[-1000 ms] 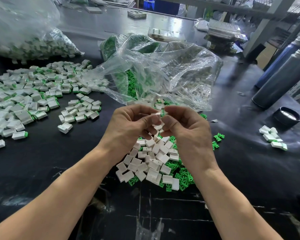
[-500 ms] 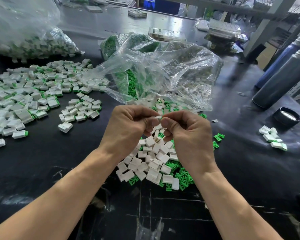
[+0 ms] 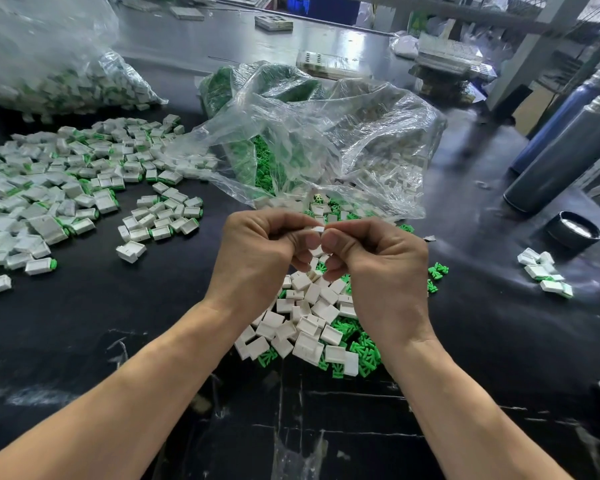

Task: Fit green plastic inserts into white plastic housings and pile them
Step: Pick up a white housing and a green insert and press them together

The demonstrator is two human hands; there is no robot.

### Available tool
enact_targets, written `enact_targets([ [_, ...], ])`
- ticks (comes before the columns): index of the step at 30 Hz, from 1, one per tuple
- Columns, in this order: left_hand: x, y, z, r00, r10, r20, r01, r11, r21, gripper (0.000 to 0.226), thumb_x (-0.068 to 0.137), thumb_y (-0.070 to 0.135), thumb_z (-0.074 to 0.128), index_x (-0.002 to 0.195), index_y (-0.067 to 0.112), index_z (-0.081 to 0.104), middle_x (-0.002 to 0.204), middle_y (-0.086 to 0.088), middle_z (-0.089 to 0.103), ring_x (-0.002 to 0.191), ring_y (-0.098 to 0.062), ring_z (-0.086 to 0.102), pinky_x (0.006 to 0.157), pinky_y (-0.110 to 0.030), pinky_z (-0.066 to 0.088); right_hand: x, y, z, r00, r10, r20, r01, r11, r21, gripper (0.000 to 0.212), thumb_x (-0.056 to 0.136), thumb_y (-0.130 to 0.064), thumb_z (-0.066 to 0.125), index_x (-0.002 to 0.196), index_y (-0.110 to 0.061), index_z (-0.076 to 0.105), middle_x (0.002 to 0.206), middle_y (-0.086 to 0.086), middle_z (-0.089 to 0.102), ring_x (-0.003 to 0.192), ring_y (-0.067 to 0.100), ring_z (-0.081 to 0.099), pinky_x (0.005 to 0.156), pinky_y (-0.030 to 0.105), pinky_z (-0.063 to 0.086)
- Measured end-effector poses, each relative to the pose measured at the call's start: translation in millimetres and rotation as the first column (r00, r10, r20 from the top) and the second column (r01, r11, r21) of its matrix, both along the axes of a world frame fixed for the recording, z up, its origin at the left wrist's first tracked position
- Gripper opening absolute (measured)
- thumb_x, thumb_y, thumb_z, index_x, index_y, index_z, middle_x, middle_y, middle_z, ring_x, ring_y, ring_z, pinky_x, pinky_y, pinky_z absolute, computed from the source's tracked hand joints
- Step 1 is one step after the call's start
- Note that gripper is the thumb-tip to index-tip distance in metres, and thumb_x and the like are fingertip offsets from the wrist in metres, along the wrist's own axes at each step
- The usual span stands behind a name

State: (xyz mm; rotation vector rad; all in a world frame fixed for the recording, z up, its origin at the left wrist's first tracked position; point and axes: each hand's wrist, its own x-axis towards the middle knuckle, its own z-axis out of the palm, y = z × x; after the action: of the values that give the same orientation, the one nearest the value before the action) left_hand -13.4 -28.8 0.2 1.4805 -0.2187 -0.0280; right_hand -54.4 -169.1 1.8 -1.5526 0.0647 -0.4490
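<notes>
Both hands meet above the loose heap [image 3: 305, 317] of white housings and green inserts, which serves as the landmark here.

Left hand [image 3: 257, 258]: fingers curled, grip narrow, pinching one white housing [image 3: 315, 230] at its near end. Right hand [image 3: 378, 265]: fingers curled, thumb tip just beside the housing's other end. Whether it pinches an insert there cannot be told; no green shows between the fingertips. The housing is held in the air, directly above the far edge of the heap.

Finished pile [image 3: 49, 195]: well left of the heap, spread on the table [image 3: 101, 323], many pieces showing a green end. Clear bag [image 3: 326, 143] of stock lies just behind the heap. A small cluster of pieces [image 3: 544, 271] lies well right of the heap, near a black cap [image 3: 574, 232].

Judgement: the step in hand is seating an insert in the housing.

Risks from here:
- Insert goes in skewed and jams, if pushed while the housing is held only by a fingertip pinch.
- Piece slips and drops into the heap below, mixing with unfitted parts; it would be hard to spot again.
- Half-seated piece joins the finished pile unnoticed, since the fingers hide the joint.
</notes>
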Motion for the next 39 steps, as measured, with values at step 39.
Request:
enact_targets([
  [39, -3.5, -7.3, -5.9, 0.994, 0.045, -0.101, -0.051, 0.997, -0.05, 0.01, 0.087, -0.003, 0.075, 0.085, 0.006, 0.077, 0.064, -0.002, 0.072, 0.052, -0.01, 0.06, 0.049, -0.023, 0.053, 2.1, -8.7, -1.6, 0.994, 0.052, -0.092, -0.058, 0.996, -0.06, 0.009, 0.091, -0.003, 0.075, 0.088, -0.01, 0.079, 0.075, 0.005, 0.077, 0.061, 0.017, 0.072, 0.058, 0.022, 0.058],
])
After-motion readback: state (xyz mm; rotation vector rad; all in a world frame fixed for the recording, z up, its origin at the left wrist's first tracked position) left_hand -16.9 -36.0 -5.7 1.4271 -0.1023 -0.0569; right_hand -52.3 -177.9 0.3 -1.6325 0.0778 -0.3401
